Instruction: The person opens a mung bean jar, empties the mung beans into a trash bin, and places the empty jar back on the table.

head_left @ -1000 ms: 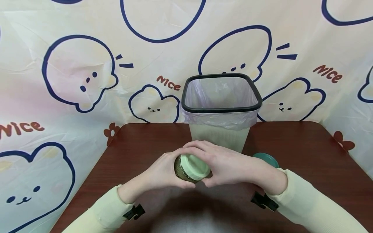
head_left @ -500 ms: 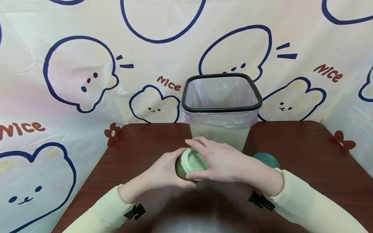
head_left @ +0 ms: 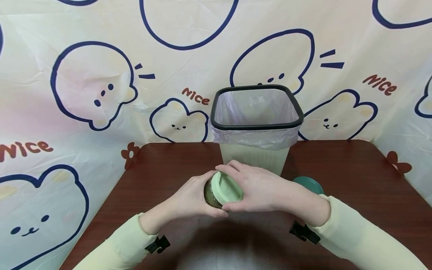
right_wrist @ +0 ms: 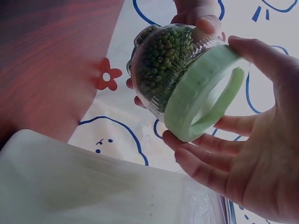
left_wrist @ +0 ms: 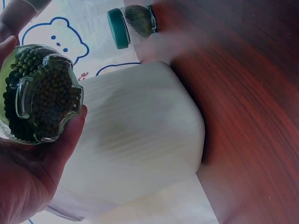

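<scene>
Right wrist: round matte lid (right_wrist: 198,86) caps clear jar (right_wrist: 163,67).

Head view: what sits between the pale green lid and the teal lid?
The right hand, which holds the pale green lid; in the head view it lies across the stretch toward the teal lid.

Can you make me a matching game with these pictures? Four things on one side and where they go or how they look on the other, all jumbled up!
Things:
1) bin
2) left hand
3) teal lid
4) right hand

Places and states:
A) round the see-through body of the held jar
B) fingers on the pale green lid
C) lined with a thin bag
D) on the other jar, which stands on the table

Right pairs: 1-C, 2-A, 3-D, 4-B
</scene>
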Demonstrator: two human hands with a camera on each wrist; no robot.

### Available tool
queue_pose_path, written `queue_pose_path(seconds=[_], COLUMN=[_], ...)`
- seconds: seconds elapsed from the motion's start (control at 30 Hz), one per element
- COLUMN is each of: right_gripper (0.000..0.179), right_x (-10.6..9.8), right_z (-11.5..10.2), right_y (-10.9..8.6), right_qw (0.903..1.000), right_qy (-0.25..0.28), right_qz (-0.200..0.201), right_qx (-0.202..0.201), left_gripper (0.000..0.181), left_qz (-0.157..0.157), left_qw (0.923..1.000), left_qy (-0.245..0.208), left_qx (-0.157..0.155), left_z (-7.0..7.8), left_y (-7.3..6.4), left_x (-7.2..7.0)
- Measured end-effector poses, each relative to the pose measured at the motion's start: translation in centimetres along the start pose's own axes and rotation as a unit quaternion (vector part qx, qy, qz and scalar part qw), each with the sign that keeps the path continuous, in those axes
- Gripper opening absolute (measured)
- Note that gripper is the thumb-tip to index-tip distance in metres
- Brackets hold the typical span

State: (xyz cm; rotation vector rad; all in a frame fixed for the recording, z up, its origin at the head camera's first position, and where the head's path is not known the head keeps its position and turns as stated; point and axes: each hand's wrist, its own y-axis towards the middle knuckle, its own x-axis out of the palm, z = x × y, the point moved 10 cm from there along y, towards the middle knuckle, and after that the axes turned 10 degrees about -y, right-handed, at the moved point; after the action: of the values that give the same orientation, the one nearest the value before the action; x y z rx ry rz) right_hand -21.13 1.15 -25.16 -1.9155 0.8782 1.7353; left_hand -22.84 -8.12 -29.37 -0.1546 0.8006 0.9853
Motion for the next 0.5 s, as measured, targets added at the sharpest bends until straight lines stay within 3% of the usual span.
queue_pose_path(seconds=[0.3, 0.5], right_gripper=[0.079, 0.083], right_x=[-0.4, -1.3], right_z=[-0.9, -1.7], right_y=[-0.1, -0.6], right_qw=[0.9975, 0.9905], right_qy=[0.008, 0.023], right_qz=[0.015, 0.041], right_qx=[-0.069, -0.13], left_gripper=[0.087, 0.084], left_qz=[-0.003, -0.006], left_qw=[0.9997, 0.9991], left_qy=[-0.025, -0.04], left_qx=[-0.001, -0.013], left_z=[-0.1, -0.3], left_y=[-0.2, -0.3], left_x=[-0.1, -0.2])
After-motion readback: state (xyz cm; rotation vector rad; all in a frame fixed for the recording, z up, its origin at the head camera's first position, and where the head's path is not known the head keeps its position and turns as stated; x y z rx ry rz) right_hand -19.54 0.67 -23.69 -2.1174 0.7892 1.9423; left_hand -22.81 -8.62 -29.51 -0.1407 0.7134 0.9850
